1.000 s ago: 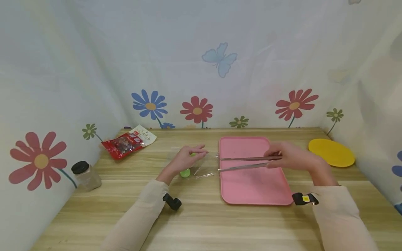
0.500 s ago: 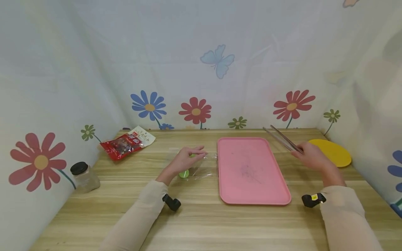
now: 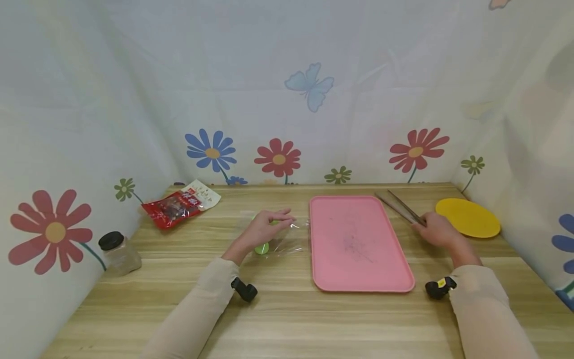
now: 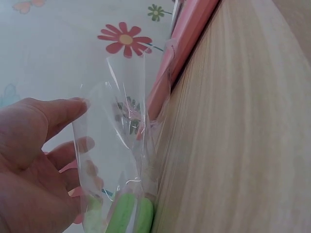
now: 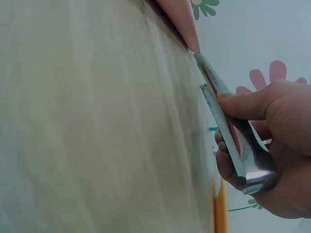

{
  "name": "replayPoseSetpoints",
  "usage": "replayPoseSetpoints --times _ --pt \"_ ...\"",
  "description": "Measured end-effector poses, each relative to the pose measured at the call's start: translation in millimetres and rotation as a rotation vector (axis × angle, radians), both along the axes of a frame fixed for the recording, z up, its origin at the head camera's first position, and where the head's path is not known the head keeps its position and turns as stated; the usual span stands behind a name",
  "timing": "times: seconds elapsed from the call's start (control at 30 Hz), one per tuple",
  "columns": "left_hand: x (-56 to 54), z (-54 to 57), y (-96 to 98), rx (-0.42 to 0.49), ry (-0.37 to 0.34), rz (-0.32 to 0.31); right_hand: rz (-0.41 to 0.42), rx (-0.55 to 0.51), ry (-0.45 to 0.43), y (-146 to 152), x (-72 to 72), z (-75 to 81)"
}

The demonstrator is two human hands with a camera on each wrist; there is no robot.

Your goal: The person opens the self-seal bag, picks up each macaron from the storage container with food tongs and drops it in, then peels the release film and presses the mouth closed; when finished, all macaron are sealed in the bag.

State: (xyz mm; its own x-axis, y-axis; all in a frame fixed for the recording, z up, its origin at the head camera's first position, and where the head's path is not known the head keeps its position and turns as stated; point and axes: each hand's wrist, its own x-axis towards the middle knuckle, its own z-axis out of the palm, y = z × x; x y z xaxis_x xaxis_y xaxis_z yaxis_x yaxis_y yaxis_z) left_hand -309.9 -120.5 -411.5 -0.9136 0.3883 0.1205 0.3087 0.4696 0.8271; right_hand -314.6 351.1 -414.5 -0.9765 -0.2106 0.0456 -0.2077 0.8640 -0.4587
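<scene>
My left hand (image 3: pixel 264 230) holds the edge of a clear plastic bag (image 4: pixel 121 126) left of the pink tray. Its thumb and fingers lie at the bag's side, some fingers showing through the film. Light green rounded pieces (image 4: pixel 124 213) sit at the bottom of the bag, partly covered by the hand in the head view. My right hand (image 3: pixel 441 232) grips metal tongs (image 5: pixel 233 131) near their bend, thumb on one arm and fingers on the other. The tongs (image 3: pixel 400 207) slant low over the table, tips apart, beside the tray's far right corner.
The pink tray (image 3: pixel 341 269) lies mid-table with faint dark marks on its surface. At the right is a yellow oval plate (image 3: pixel 468 218). A red snack packet (image 3: pixel 179 207) and a black-lidded jar (image 3: pixel 121 253) stand at the left. A printed curtain (image 3: pixel 251 75) hangs behind.
My right hand has swung the tongs from over the tray to its right side, then lowered them towards the table. The left hand and bag have stayed put.
</scene>
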Motion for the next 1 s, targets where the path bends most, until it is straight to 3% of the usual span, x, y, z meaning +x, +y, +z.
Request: replayPoseSetpoints --times 0.2,0.73,1.0 --pt "0.4 0.5 0.0 -0.008 0.0 -0.006 -0.027 0.026 -0.062 -3.0 6.2 5.3" --pt "-0.7 -1.4 -1.4 0.006 -0.004 -0.012 -0.073 0.02 -0.071 -9.8 2.5 1.2" --pt "-2.1 -1.8 -1.9 0.01 0.0 -0.005 -0.101 0.041 -0.121 -13.1 4.0 14.1"
